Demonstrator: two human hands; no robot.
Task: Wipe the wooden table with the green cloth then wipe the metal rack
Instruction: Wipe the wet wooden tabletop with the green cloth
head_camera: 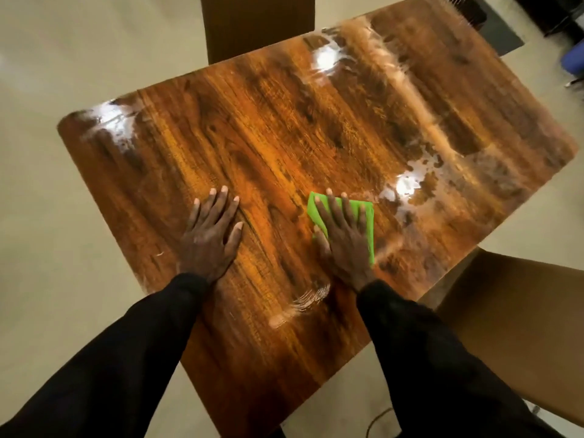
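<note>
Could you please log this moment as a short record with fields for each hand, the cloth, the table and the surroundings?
left hand: flat on the table, fingers spread, holding nothing
right hand: flat on the cloth, pressing it down
cloth: green, folded, on the table
table: glossy wood, wet streaks at far and right side
chairs: one at far edge, one at right
metal rack: not in view

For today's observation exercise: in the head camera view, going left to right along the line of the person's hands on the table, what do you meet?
Left hand flat on the wooden table → right hand pressing the green cloth → wet patch.
</note>
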